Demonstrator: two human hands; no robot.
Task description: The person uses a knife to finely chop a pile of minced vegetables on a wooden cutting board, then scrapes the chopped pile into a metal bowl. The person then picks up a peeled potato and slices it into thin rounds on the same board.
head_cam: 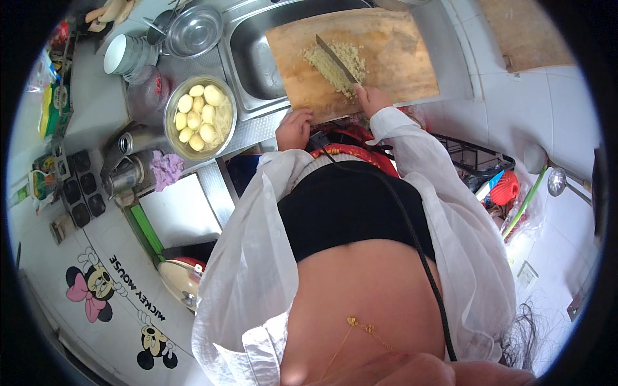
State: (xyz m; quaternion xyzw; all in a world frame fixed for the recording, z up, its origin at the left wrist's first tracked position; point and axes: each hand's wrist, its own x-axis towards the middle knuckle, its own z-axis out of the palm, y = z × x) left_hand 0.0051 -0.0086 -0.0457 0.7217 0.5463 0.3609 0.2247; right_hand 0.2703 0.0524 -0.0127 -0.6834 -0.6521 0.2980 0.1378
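My right hand (372, 100) grips the handle end of a kitchen knife (336, 59). Its blade lies across a heap of finely chopped pale food (324, 67), perhaps garlic or ginger. More chopped bits (351, 54) are spread on the far side of the blade. Everything rests on a wooden cutting board (396, 58) that bridges part of the sink. At the board's near left corner is my left hand (294, 129), its fingers resting on the edge, with no tool in it.
Left of the sink basin (256, 62), a metal bowl (167, 120) holds several peeled potatoes (194, 119) and pale shreds. Behind it are a steel basin (194, 31) and stacked bowls (126, 55). A purple cloth (166, 169) lies near a metal pitcher (126, 176). A black wire rack (475, 152) is at right.
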